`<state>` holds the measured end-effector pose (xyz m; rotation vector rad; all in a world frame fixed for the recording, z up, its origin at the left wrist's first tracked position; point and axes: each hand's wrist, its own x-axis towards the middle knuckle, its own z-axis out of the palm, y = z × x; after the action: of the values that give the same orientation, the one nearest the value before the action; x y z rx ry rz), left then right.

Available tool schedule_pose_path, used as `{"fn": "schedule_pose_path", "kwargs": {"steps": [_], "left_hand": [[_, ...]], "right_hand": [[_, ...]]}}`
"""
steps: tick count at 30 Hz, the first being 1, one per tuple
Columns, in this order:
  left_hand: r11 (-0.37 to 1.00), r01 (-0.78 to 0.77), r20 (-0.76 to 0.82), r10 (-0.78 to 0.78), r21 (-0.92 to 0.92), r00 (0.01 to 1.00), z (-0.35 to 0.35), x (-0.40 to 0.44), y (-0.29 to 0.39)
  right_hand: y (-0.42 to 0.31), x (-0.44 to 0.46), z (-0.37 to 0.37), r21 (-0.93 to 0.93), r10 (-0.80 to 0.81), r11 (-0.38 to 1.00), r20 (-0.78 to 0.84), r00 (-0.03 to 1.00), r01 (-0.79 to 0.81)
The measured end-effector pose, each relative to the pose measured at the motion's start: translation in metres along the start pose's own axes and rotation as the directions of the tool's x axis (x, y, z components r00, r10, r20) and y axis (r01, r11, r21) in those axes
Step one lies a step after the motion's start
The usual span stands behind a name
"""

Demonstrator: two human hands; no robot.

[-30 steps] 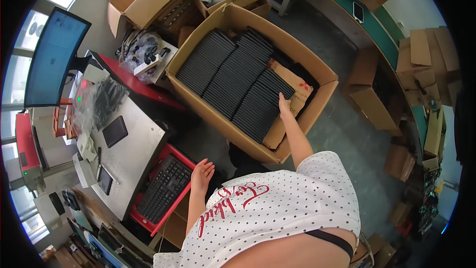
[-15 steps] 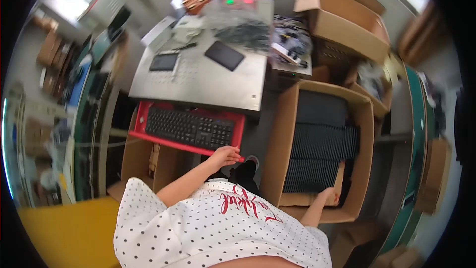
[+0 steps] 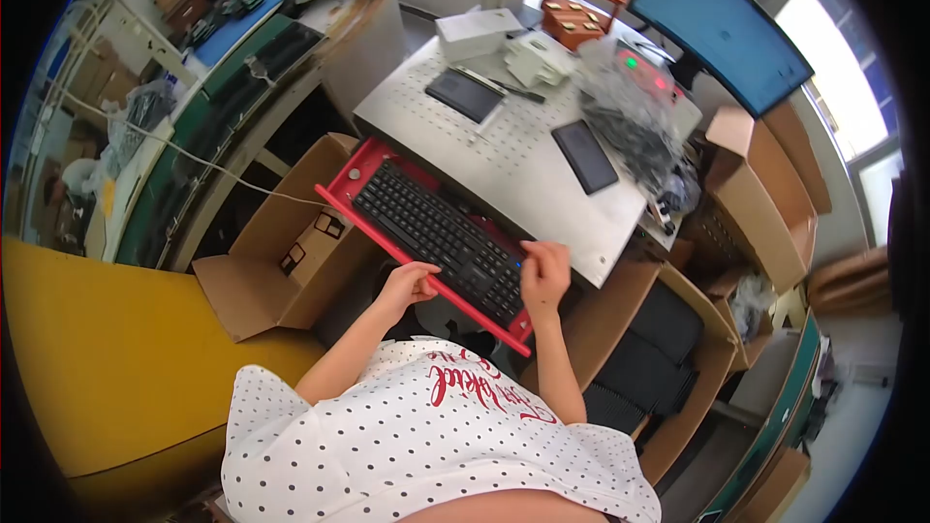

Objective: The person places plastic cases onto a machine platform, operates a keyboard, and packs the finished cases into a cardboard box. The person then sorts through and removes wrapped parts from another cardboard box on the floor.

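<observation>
My left hand (image 3: 407,288) is at the front edge of a red pull-out tray (image 3: 384,244), its fingers curled with nothing visible in them. On that tray lies a black keyboard (image 3: 436,232). My right hand (image 3: 545,278) is closed over the right end of the keyboard and tray, close to the metal table's edge; its curled fingers hide whatever they may hold. Beyond the keyboard, the perforated metal table (image 3: 484,167) bears a dark flat device (image 3: 585,157) and another dark screen-like device (image 3: 465,94).
To the right, an open cardboard box (image 3: 593,327) holds stacked black flat pieces (image 3: 651,353). A monitor (image 3: 722,29), an orange rack (image 3: 581,8), a white box (image 3: 477,34) and clear plastic bags (image 3: 630,107) stand behind. At left are another open carton (image 3: 266,257) and a yellow surface (image 3: 107,349).
My view has turned and tilted. My right hand has left the carton of black pieces and come to the tray's right end. My left hand stays near the tray's front edge, farther left along it.
</observation>
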<state>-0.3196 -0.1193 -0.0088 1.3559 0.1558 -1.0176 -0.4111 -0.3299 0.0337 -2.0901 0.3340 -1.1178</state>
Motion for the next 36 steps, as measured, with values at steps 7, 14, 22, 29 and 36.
{"fn": "schedule_pose_path", "kwargs": {"steps": [7,14,22,29,36], "left_hand": [[0.990,-0.063,-0.086,0.052,-0.123,0.995,-0.148,0.007,0.037],[0.983,-0.095,-0.159,0.070,-0.154,0.985,-0.271,0.013,0.111],[0.993,0.033,-0.013,-0.035,-0.112,0.999,-0.302,0.038,0.139],[0.992,0.118,0.123,-0.123,0.045,0.985,-0.263,0.055,0.140],[0.986,0.141,0.241,-0.159,0.093,0.957,-0.190,0.081,0.107]], "right_hand": [[-0.008,0.097,0.200,-0.286,-0.180,0.921,0.294,0.939,0.266],[0.094,0.177,0.324,-0.786,0.115,0.573,0.358,0.927,0.232],[0.002,0.079,0.306,-0.712,0.030,0.631,0.419,0.907,0.308],[-0.027,0.065,0.273,-0.443,-0.275,0.820,0.249,0.929,0.362],[-0.069,0.017,0.132,-0.024,0.369,0.911,-0.394,0.842,-0.411]]}}
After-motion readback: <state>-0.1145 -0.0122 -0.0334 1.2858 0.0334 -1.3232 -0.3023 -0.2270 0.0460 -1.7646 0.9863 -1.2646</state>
